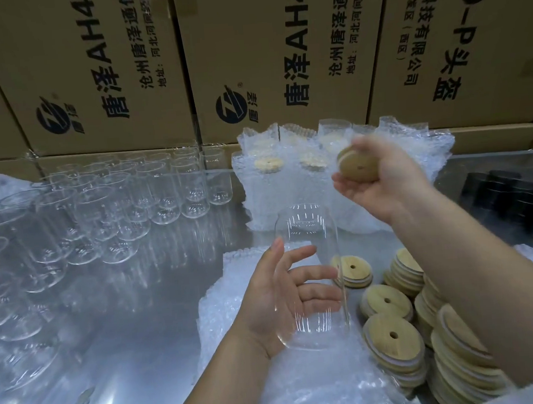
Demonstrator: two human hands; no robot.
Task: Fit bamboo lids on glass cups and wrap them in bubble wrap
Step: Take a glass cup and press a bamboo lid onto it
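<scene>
Two hands shared the work. The left hand [285, 299] grasped one glass cup [308, 227] round its lower body, thumb on the near side and fingers wrapped behind. It held the cup raised and tilted, with the mouth pointing away from the person. That left the rim free, probably so that a lid could be seated. The right hand [388, 182] pinched a bamboo lid [358, 164] by its edge, up and to the right of the cup's mouth and clear of it. Lid and fingers were blurred.

Under the cup lay a pile of bubble-wrap sheets [305, 387], likely kept there so a capped cup could go straight down for wrapping. Spare lids [394, 338] stood in leaning stacks just right of the sheets, within easy reach of the right hand.

Room was tight. Bare cups [162, 191] crowded the left of the steel table [146, 307], wrapped cups [288, 174] stood at the back against cardboard cartons [105, 71], and black objects [520, 201] sat far right. The open lane was the air above the sheets, between the two hands.
</scene>
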